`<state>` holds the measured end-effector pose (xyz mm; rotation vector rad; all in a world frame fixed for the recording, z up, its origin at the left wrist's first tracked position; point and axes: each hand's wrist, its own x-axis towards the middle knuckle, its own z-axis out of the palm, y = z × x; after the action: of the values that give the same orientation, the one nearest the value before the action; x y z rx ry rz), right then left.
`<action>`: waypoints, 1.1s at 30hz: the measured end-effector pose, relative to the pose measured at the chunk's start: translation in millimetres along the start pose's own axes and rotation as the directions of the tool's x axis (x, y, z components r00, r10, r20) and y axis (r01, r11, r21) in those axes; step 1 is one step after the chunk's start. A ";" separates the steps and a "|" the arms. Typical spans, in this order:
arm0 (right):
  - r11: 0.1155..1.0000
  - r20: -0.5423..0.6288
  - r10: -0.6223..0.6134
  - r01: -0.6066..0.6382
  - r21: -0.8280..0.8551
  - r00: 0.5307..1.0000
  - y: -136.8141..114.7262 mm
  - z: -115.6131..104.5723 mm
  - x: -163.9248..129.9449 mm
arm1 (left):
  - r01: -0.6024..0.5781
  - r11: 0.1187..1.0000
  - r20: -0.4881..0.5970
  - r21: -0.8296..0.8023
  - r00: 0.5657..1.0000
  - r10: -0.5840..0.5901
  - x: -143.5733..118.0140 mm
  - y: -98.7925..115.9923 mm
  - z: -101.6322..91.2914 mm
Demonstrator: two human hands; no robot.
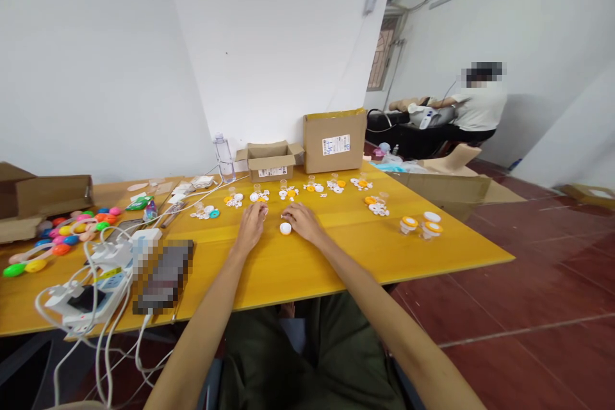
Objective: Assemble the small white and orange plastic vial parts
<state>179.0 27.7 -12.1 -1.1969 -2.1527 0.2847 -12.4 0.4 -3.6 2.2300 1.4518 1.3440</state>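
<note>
My left hand (250,225) rests at the middle of the yellow table (331,256), its fingers curled together around something too small to make out. Opposite it, my right hand (302,221) has its fingertips pinched, with a tiny white bit showing at their ends. A small white cup-shaped part (285,229) sits on the table between the hands, just beside the right fingers. Beyond them lie several small piles of white plastic parts (290,193), with orange rings (311,188) and clear cups (257,188) among them. One pile at the left holds a teal ring (214,213).
Orange-rimmed round pieces (408,224) stand at the right. Behind are an open carton (270,160), a larger box (335,141) and a bottle (224,159). Power strips (103,291), cables, a phone (164,275) and coloured balls (62,248) crowd the left. A person (480,106) sits far right.
</note>
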 end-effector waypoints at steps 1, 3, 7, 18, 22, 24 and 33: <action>1.000 -0.007 0.010 -0.010 -0.004 1.000 -0.7 -0.4 0.0 | -0.001 1.000 -0.023 -0.023 1.000 0.000 0.2 -1.4 0.5; 1.000 -0.036 0.020 -0.020 0.001 0.999 -1.8 -0.9 -0.3 | -0.004 0.998 -0.058 -0.060 0.998 0.000 0.7 -3.7 1.6; 0.997 -0.142 0.033 -0.023 0.075 0.989 -0.9 0.9 -1.6 | -0.015 0.992 -0.080 -0.123 0.997 0.005 1.9 -5.3 3.5; 0.870 -0.352 0.091 0.097 0.483 0.932 11.1 11.0 0.6 | -0.058 0.975 -0.134 -0.213 0.991 0.029 2.8 -2.0 4.5; 0.843 -0.355 0.098 0.111 0.526 0.930 11.9 11.1 1.3 | -0.055 0.967 -0.120 -0.247 0.992 0.026 2.6 -1.7 5.7; 0.840 -0.344 0.099 0.107 0.532 0.934 11.1 11.1 1.1 | -0.039 0.965 -0.105 -0.259 0.994 0.012 2.4 -1.0 6.2; 0.850 -0.366 0.047 0.156 0.504 0.930 4.2 6.5 -2.5 | 0.031 0.926 0.017 -0.376 0.999 -0.027 -0.4 6.4 10.7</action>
<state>178.7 28.7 -20.2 -0.7895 -1.6274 0.5412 -0.3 0.1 -6.5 1.9568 1.1017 1.4533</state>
